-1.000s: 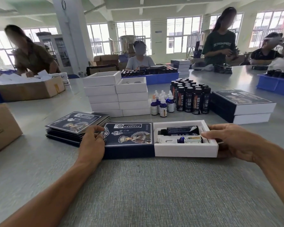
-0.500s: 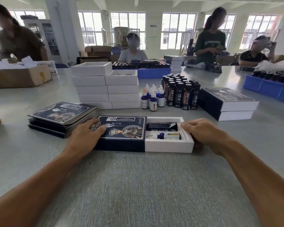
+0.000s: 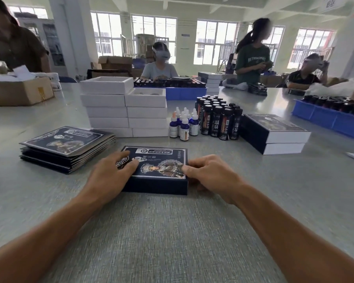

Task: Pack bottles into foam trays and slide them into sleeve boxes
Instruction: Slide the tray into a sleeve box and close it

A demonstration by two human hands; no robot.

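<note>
Table (image 3: 172, 231): grey, textured top; both bare forearms reach across it from the near edge.
Left hand (image 3: 112, 172): palm down on the left end of the box, fingers spread over the printed top, pressing rather than gripping.
Right hand (image 3: 208, 174): set against the right end of the box, fingers curled loosely, thumb tip touching the top right edge; whether it grips anything I cannot tell.
Box (image 3: 157, 170): dark blue sleeve with a printed figure on top, lying flat between the two hands; no white tray shows at either end.
Flat sleeves (image 3: 67, 146): a stack of unfolded dark sleeves to the left of the box, apart from it.
Finished boxes (image 3: 272, 133): two stacked to the right, white tray ends facing the camera.
Dropper bottles (image 3: 183, 125): small blue ones with white caps, clustered upright behind the box.
Dark bottles (image 3: 219, 117): taller, black-capped, standing in rows just right of the dropper bottles.
White trays (image 3: 125, 107): two stacks side by side behind and left of the bottles; the top right one shows round recesses.
Blue bins (image 3: 331, 119): at the far right, filled with dark bottles.
Other people (image 3: 159, 66): four around the far side of the table.
</note>
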